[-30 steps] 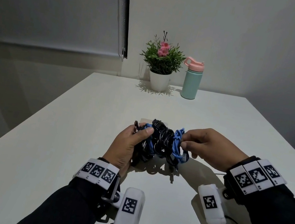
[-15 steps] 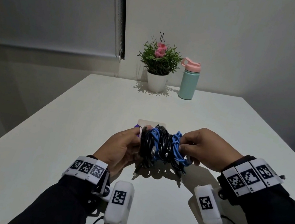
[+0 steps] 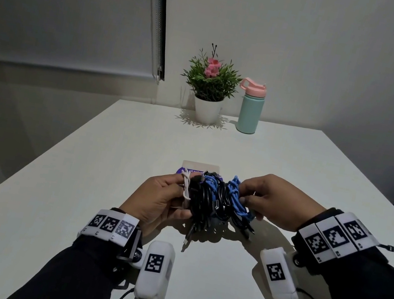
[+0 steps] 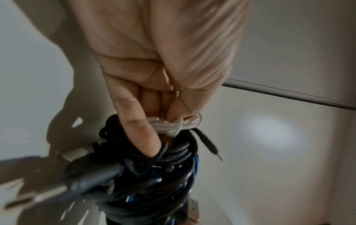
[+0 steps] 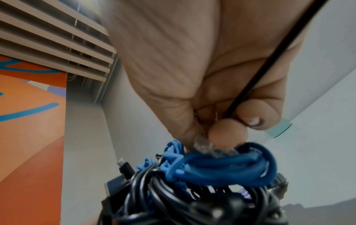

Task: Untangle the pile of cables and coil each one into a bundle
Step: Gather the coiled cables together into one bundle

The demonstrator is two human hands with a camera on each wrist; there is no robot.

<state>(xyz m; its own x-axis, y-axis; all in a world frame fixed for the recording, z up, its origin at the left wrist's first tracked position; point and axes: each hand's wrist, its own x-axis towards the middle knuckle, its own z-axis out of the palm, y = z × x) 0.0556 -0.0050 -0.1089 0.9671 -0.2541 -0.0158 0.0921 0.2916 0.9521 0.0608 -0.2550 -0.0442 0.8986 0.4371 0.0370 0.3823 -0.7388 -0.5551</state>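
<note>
Both hands hold the cable tangle (image 3: 218, 203) just above the white counter (image 3: 84, 182): the left hand (image 3: 158, 200) grips the end with the white cable (image 3: 185, 187), the right hand (image 3: 276, 203) pinches the blue cable (image 5: 227, 167) at the other end, black loops between
</note>
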